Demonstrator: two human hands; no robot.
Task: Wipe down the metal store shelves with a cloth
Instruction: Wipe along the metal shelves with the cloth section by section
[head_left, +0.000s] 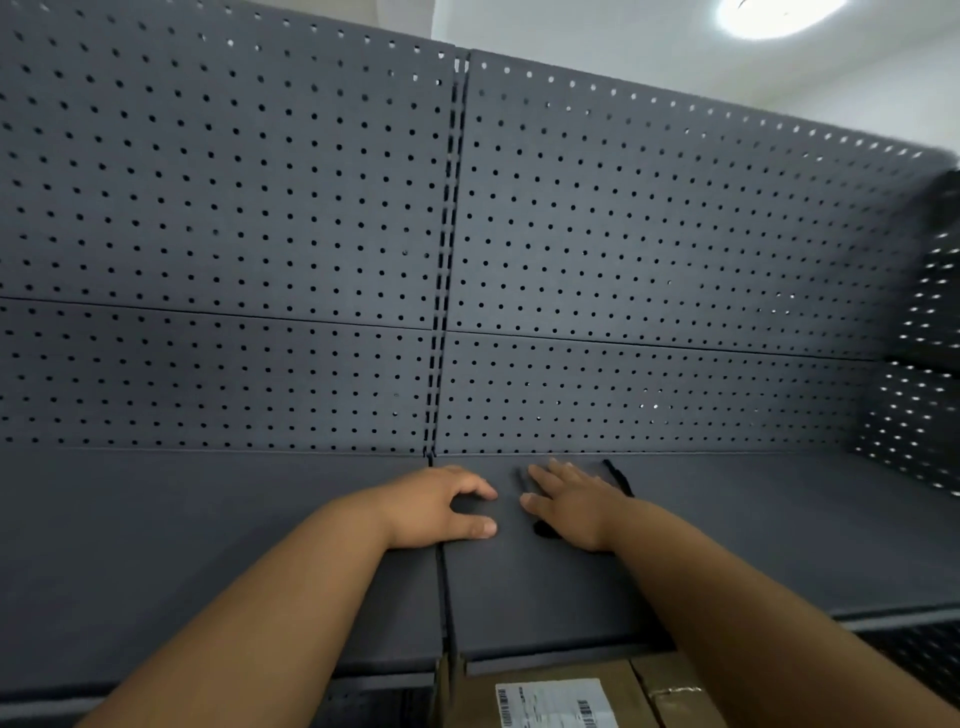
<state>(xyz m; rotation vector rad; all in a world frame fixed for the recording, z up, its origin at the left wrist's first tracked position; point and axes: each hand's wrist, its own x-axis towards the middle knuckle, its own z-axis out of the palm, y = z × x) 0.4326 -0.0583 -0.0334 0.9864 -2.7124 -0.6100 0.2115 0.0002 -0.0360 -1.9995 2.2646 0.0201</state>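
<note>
A dark grey metal shelf (208, 545) runs across the view below a perforated back panel (234, 208). A dark cloth (511, 512), almost the same colour as the shelf, lies flat on it near the centre seam. Only its black edges show, beside the fingers and under the palm of my right hand. My right hand (576, 506) presses flat on the cloth with straight fingers. My left hand (441, 506) sits just left of it at the seam, fingers and thumb curled over the cloth's left edge.
A slotted upright (444, 260) divides the two back panels. Another perforated panel (930, 364) closes the right end. Below the shelf's front edge sits a cardboard box (670, 691) with a white label (556, 704). A ceiling lamp (774, 15) glows at the top right.
</note>
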